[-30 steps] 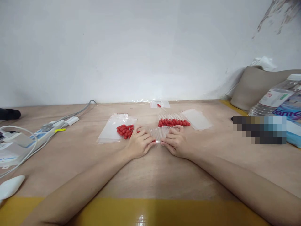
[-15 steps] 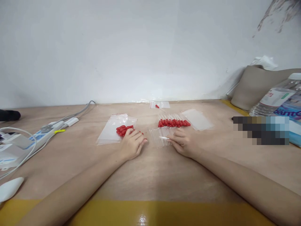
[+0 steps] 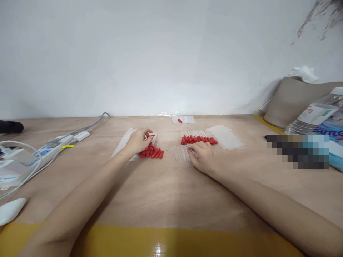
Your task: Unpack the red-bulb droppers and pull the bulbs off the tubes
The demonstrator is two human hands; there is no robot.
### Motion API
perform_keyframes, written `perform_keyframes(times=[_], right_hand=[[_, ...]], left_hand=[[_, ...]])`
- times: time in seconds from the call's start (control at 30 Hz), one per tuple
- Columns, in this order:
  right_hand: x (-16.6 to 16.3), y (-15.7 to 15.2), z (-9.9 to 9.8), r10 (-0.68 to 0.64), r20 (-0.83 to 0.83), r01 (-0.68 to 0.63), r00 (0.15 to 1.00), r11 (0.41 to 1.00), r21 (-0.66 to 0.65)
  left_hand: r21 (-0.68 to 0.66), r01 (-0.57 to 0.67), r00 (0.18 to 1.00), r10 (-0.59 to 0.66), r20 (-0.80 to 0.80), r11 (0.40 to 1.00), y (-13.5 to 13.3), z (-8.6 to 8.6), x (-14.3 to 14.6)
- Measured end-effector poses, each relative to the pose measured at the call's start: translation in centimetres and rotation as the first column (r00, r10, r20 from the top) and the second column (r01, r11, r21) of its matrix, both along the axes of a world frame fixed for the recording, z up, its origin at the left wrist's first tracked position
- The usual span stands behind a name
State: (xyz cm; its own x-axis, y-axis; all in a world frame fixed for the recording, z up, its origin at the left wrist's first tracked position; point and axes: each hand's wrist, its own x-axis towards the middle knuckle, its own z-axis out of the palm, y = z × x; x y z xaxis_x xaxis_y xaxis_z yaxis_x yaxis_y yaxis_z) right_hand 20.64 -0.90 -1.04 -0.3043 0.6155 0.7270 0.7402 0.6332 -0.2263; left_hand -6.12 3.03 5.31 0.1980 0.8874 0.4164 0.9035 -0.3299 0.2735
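My left hand is over a plastic bag, its fingers curled and a red rubber bulb showing between thumb and fingertips. Just below it lies a heap of red rubber bulbs, partly on the bag and partly on the table. My right hand rests at a row of thin clear tubes; thumb and forefinger are pinched at a tube's end, which they largely cover. Beyond the right hand runs a row of droppers with red bulbs, their clear stems pointing toward the wall.
Flat clear bags lie right of the droppers. At the wall, a small bag has one red-bulbed dropper on it. A power strip with cables and a white mouse are at left; a water bottle stands at right.
My left hand has lifted and moved left and back, exposing the red bulbs, which now extend farther right. My right hand has shifted slightly left, its fingers more curled.
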Motion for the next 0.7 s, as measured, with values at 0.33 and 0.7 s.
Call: perform_keyframes(times=[0.33, 0.7], right_hand=[[-0.1, -1.1, 0.1, 0.055, 0.182, -0.053, 0.982, 0.998, -0.014], [0.7, 1.5, 2.1, -0.18, 0.021, 0.181, 0.983, 0.967, -0.181]], left_hand=[[-0.086, 0.0, 0.992, -0.011, -0.125, 0.996, -0.6, -0.4, 0.4], [0.388, 0.133, 0.989, -0.098, -0.107, 0.912, -4.0, -3.9, 3.0]])
